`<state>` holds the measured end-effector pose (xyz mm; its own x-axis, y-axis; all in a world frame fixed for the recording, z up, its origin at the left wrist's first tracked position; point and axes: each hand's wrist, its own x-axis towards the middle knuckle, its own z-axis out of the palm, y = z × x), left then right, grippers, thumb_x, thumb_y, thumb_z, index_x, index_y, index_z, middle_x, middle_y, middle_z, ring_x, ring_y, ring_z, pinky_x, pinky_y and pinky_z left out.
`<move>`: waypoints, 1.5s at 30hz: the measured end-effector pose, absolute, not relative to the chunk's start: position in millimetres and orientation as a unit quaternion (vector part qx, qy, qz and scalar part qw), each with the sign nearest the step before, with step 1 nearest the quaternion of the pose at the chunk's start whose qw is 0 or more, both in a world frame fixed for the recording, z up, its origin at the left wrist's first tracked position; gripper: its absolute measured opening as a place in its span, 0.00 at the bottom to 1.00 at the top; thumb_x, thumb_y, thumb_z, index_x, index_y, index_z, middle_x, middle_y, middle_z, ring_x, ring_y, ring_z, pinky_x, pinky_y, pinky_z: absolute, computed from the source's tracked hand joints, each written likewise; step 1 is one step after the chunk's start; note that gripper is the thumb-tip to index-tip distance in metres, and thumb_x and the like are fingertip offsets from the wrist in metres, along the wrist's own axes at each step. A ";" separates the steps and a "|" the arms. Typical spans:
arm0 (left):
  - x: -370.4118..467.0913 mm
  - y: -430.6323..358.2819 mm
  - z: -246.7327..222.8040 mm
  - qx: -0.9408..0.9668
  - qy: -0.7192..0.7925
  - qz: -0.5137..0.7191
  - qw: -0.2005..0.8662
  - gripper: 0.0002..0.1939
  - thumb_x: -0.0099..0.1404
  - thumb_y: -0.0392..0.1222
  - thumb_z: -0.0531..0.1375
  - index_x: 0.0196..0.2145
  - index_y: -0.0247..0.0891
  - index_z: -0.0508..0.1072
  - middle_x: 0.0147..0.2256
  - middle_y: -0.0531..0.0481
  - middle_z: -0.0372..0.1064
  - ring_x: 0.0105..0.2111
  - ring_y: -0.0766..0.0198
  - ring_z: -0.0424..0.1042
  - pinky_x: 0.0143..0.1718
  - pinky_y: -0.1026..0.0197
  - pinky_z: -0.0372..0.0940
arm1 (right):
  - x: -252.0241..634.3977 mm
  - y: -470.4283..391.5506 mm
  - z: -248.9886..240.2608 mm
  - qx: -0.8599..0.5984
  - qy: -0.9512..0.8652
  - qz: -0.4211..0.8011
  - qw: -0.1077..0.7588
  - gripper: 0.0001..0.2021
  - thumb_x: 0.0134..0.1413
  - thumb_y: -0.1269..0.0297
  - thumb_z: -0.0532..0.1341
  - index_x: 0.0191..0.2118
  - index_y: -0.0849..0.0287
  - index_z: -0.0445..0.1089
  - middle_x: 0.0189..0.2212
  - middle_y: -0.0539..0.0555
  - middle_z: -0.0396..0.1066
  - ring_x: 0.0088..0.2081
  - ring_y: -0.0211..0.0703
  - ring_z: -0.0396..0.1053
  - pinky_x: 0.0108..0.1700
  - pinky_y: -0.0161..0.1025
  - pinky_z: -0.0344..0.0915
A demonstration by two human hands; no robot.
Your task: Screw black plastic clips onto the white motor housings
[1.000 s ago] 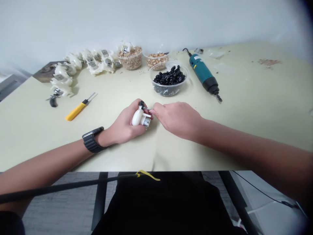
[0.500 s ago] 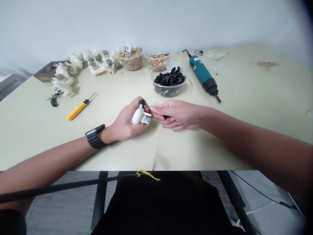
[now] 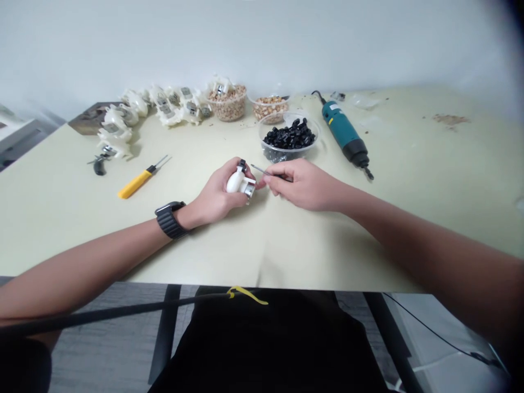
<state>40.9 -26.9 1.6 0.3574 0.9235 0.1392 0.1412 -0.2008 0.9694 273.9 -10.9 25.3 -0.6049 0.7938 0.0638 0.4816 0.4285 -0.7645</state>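
Left hand (image 3: 216, 190): gripping white rounded plastic casing (image 3: 234, 182). Right hand (image 3: 307, 184): gripping slim metal-shafted screwdriver (image 3: 261, 170), pointing left, tip apart, right of casing.

A dark watch (image 3: 172, 219) with a ridged band (image 3: 173, 227) circles the left wrist (image 3: 187, 216). Black clothing (image 3: 262, 338) covers the lap; a dark sleeve (image 3: 27, 365) shows lower left. A black cord (image 3: 123, 311) bearing a yellow tie (image 3: 254, 297) runs across in front.

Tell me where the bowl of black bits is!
In the head view, the clear bowl of black pieces sits a little right of the middle, just beyond the right hand and left of the teal power tool.
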 end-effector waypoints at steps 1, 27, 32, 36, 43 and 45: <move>40.5 -24.8 0.2 0.642 0.404 0.413 0.504 0.22 0.45 0.33 0.67 0.41 0.39 0.70 0.40 0.47 0.78 0.39 0.56 0.75 0.36 0.58 0.66 | 275.0 -9.8 23.7 -0.387 -0.826 0.345 0.223 0.15 0.76 0.57 0.57 0.40 0.59 0.76 0.30 0.49 0.71 0.32 0.39 0.64 0.38 0.39 0.57; 29.4 8.6 -5.5 0.538 0.422 0.504 0.527 0.23 0.42 0.30 0.64 0.38 0.38 0.69 0.35 0.52 0.74 0.39 0.59 0.77 0.33 0.61 0.62 | 271.4 6.6 4.1 -0.434 -0.827 0.240 0.264 0.12 0.73 0.55 0.60 0.48 0.58 0.74 0.37 0.54 0.76 0.37 0.44 0.69 0.42 0.41 0.59; 27.2 10.2 -7.9 0.552 0.416 0.500 0.521 0.22 0.43 0.30 0.64 0.39 0.38 0.70 0.36 0.50 0.75 0.43 0.55 0.78 0.38 0.59 0.65 | 271.3 5.2 1.3 -0.446 -0.844 0.183 0.234 0.12 0.73 0.58 0.59 0.52 0.59 0.73 0.39 0.56 0.78 0.37 0.46 0.70 0.40 0.41 0.58; 28.4 9.4 -6.2 0.548 0.426 0.497 0.520 0.23 0.42 0.31 0.64 0.39 0.38 0.69 0.37 0.49 0.75 0.41 0.56 0.77 0.36 0.60 0.64 | 269.8 4.9 0.0 -0.463 -0.850 0.135 0.210 0.12 0.73 0.60 0.58 0.53 0.60 0.72 0.39 0.58 0.80 0.35 0.47 0.71 0.37 0.41 0.56; 29.9 6.2 -3.5 0.543 0.430 0.495 0.524 0.23 0.42 0.31 0.65 0.39 0.38 0.69 0.37 0.49 0.78 0.40 0.58 0.76 0.34 0.61 0.63 | 264.5 -7.8 9.2 -0.496 -0.862 -0.021 0.102 0.10 0.74 0.64 0.58 0.52 0.61 0.72 0.45 0.60 0.81 0.39 0.52 0.76 0.33 0.44 0.48; 30.2 6.4 -3.6 0.542 0.430 0.496 0.525 0.23 0.42 0.31 0.64 0.39 0.39 0.69 0.37 0.49 0.78 0.40 0.58 0.76 0.34 0.60 0.63 | 264.0 -11.3 11.0 -0.483 -0.869 -0.071 0.079 0.11 0.76 0.65 0.56 0.52 0.61 0.74 0.44 0.60 0.81 0.42 0.53 0.76 0.32 0.44 0.46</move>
<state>30.2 6.4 -3.6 0.1381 0.9867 0.0856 -0.0552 -0.0786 0.9954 264.0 -11.3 11.0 -0.5206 0.8284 0.2066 0.8510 0.5230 0.0473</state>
